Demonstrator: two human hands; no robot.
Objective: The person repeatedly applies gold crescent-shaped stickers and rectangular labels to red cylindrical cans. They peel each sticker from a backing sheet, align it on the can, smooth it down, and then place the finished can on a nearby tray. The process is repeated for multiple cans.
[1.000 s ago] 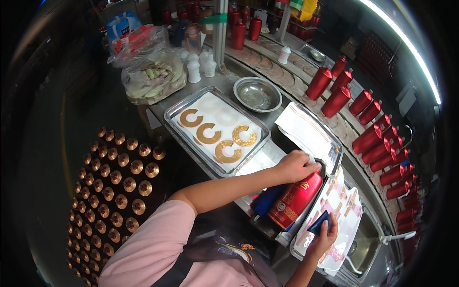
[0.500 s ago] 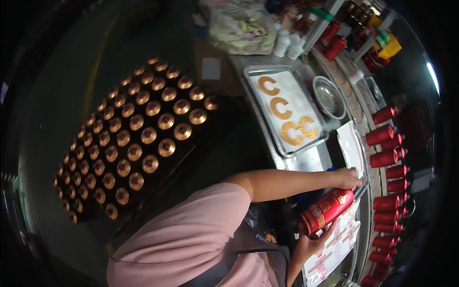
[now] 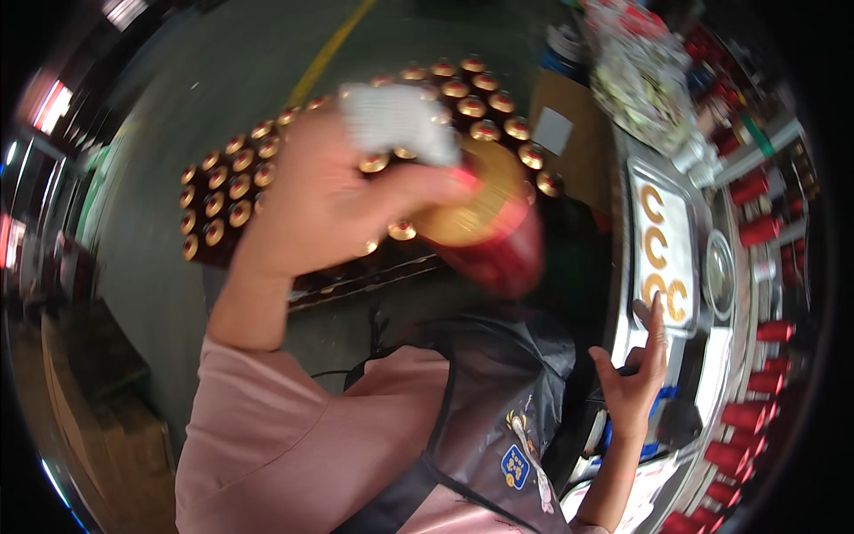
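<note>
My left hand [image 3: 325,200], blurred by motion, grips a red bottle [image 3: 507,254] at its round gold top. A white cloth [image 3: 396,120] is bunched in the same hand. The bottle tilts in front of a packed block of dark red bottles with gold tops [image 3: 238,212]. My right hand [image 3: 633,387] is empty, its thumb and index finger spread apart. Its fingertip overlaps, in view, the lower end of a metal tray [image 3: 633,267]. Gold C-shaped pieces [image 3: 656,247] lie on the white sheet in that tray; I cannot tell whether the finger touches them.
A metal bowl [image 3: 717,276] stands beside the tray. Several red bottles [image 3: 747,416] line the far right. A clear bag of pale scraps [image 3: 642,93] sits at the counter's far end, near a cardboard box [image 3: 569,147]. Brown cartons [image 3: 98,392] stand at the left.
My left hand has carried the red bottle leftward from the counter toward the bottle block. My right hand has let go of the bottle, and the view has turned left.
</note>
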